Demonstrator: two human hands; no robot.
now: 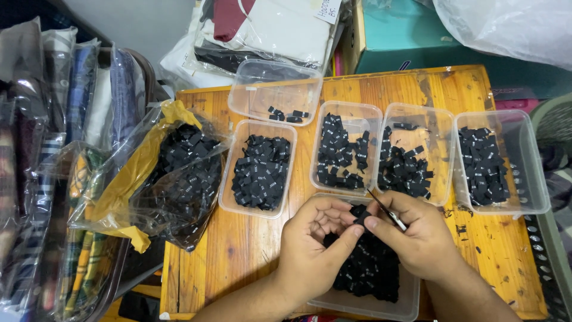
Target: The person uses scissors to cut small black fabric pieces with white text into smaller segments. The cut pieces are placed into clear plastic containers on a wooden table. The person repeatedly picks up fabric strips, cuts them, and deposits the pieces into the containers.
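My left hand (316, 241) and my right hand (414, 235) meet above a clear plastic tub (381, 307) full of small black fabric labels (369, 268). Both hands pinch one black label (360, 216) between thumb and fingertips. My right hand also holds thin black-bladed scissors or tweezers (386, 210), which point up to the left; I cannot tell which tool it is. The near tub sits at the front edge of a wooden table (238, 244).
Several clear tubs of black labels stand in a row: (260, 170), (347, 149), (414, 156), (497, 164), with a nearly bare tub (275, 92) behind. A plastic bag of labels (179, 179) lies at left. Bagged folded clothes (53, 155) stack along the left; a teal box (411, 36) stands behind.
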